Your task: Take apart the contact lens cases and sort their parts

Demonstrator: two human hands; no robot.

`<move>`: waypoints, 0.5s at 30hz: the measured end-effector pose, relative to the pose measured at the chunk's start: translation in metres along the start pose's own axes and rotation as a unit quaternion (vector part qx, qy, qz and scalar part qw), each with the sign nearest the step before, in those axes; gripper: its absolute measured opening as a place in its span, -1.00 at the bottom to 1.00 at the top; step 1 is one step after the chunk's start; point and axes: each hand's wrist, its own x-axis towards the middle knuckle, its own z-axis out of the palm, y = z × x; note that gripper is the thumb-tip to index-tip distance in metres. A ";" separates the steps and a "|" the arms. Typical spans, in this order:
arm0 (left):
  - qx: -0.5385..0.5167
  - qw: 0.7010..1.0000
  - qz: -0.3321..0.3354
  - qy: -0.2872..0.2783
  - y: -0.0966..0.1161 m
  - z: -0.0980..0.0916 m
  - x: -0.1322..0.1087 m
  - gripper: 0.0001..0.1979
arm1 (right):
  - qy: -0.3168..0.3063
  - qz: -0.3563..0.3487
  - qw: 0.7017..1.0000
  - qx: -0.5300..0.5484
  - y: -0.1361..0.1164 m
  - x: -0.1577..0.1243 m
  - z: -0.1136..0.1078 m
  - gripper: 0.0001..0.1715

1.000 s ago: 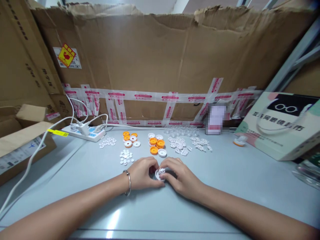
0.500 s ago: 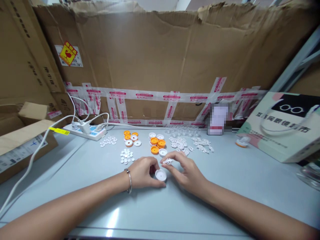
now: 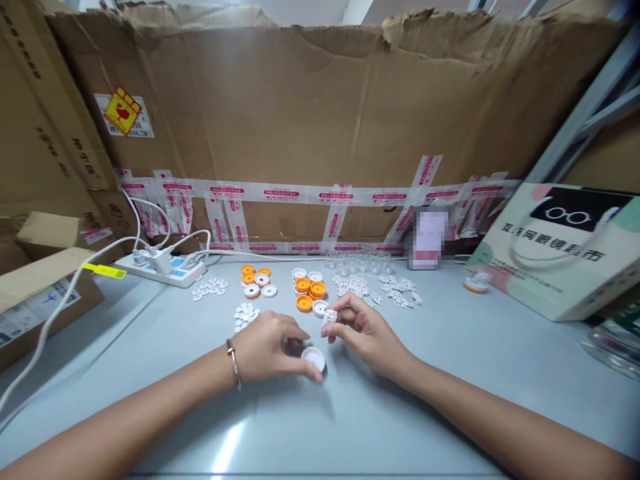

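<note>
My left hand (image 3: 273, 350) has its thumb and fingers around a shallow white round cap (image 3: 313, 359), whose hollow side faces up. The thumb lies along its near edge; the fingertips behind it are partly hidden. In my right hand (image 3: 367, 333) a small white openwork plastic piece (image 3: 330, 317) is pinched between thumb and index finger, above and right of the cap. Behind my hands sit orange caps (image 3: 317, 289) and another white cap (image 3: 320, 307). A heap of white openwork pieces (image 3: 351, 286) lies just beyond my right hand.
Small white discs (image 3: 246, 313) and more orange and white rings (image 3: 251, 291) lie left. Clear plastic cups (image 3: 357, 262) line the back. A power strip (image 3: 165, 270), an open carton (image 3: 47, 293), a phone (image 3: 429, 239), an assembled orange-based piece (image 3: 477, 282) and a paper bag (image 3: 550, 267) surround the work area.
The openwork piece in my right hand has turned to show its face. My left hand and the white cap have shifted slightly left and nearer. The whole view has moved a little.
</note>
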 end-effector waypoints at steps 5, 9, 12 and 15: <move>-0.189 0.971 -0.044 0.137 0.001 0.007 0.002 -0.73 | -0.025 -0.033 0.999 -0.015 -0.004 -0.002 0.004 -0.81; -0.255 0.958 -0.007 0.133 0.006 0.017 0.003 -0.81 | 0.007 -0.023 0.999 0.021 -0.008 -0.006 0.006 -0.86; -0.233 0.956 0.003 0.178 0.009 0.019 0.003 -0.83 | 0.044 -0.007 0.999 0.004 -0.009 -0.005 0.005 -0.89; -0.156 0.965 0.029 0.208 0.008 0.016 0.001 -0.87 | 0.040 0.026 0.999 0.019 -0.009 -0.002 0.004 -0.97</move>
